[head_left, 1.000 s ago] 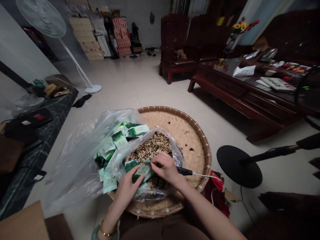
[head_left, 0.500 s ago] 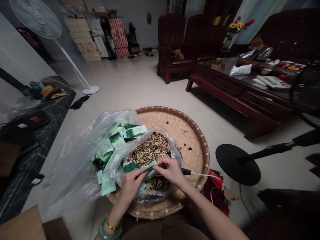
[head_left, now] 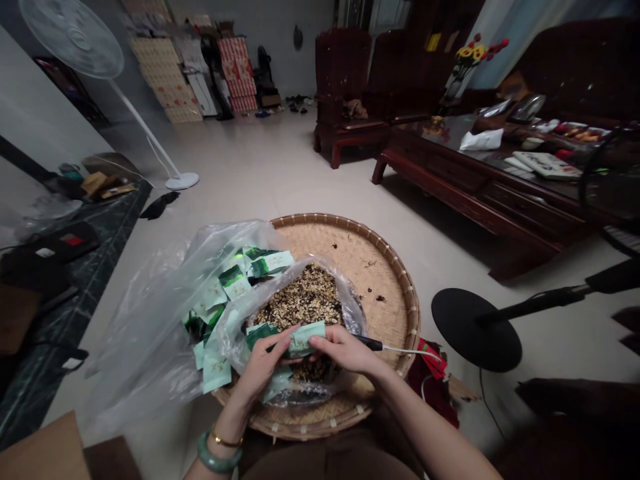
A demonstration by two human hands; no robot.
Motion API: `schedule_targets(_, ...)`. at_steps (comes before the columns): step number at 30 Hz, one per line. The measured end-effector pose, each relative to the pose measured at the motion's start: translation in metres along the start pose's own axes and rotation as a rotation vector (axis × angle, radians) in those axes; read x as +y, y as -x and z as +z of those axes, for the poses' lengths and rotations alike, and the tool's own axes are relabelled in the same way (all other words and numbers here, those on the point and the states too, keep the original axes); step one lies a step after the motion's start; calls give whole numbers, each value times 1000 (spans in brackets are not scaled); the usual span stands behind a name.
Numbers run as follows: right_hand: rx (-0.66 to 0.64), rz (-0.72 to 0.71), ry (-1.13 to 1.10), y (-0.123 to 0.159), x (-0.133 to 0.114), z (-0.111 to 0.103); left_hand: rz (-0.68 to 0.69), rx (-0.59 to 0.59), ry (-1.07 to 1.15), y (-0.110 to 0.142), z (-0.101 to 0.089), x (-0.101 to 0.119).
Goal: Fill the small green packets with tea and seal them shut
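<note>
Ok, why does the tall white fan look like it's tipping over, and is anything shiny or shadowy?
Head view: the white pedestal fan leans near the edge, probably from wide-lens stretching; head view: pale glints show on the clear plastic bag; head view: a dark shadow lies under the wooden coffee table, and the room looks dim.

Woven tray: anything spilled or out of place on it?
Yes, minor: a few dark bits lie loose on the bare weave of the woven tray, outside the open plastic bag that holds the dark-and-pale mix. They look like strays; I can't tell their source.
</note>
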State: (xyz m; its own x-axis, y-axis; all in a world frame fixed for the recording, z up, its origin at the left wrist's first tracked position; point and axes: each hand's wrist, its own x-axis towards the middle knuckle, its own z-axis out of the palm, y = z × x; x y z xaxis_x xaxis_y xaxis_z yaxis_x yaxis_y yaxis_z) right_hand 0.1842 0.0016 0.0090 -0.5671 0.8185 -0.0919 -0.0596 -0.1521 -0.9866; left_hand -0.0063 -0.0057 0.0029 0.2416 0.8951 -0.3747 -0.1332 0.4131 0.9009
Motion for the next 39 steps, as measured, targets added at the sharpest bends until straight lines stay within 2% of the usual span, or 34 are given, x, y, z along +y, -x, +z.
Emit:
schedule_targets(3,36,-46,82,3,5,-3,-16,15,-2,-1,-4,-1)
schedule_targets(5,46,-68,126,5,8,-5,43,87,-113,0,-6,-2)
schedule_targets(7,60,-66,151,7,11,-5,236,258,-320,1,-7,-4)
schedule_targets(9,73,-58,162,6,12,-3,555,416,-607,3,-6,-5)
schedule_targets(10,73,-60,166,6,11,-2,711,435,-768,5,-5,-6)
schedule_targets(12,72,-81,175,4,9,1,930,346,-1060,7,-3,-6)
schedule_targets(14,75,-110,186,1,4,5,1001,210,-1223,6,-1,-5)
schedule_targets(16,73,-134,198,-1,-3,8,1008,149,-1257,3,-1,-5)
schedule_targets(20,36,-156,188,-2,-20,5,951,146,-1167,-6,-4,-4)
schedule_targets(23,66,-88,142,-5,-33,-15,860,226,-1036,-11,-6,-1)
schedule_targets(25,187,-28,181,-13,-37,-36,746,308,-943,-14,-9,1)
schedule_targets(27,300,53,437,-27,-35,-56,611,397,-838,-16,-11,4)
schedule_targets(29,225,224,838,-45,-26,-70,509,472,-701,-18,-13,5)
schedule_targets(30,204,281,891,-54,-20,-74,477,492,-626,-19,-14,5)
schedule_targets(34,131,387,959,-86,-1,-63,436,472,-413,-19,-14,6)
schedule_targets(39,71,297,955,-104,0,-39,440,524,-421,-20,-19,12)
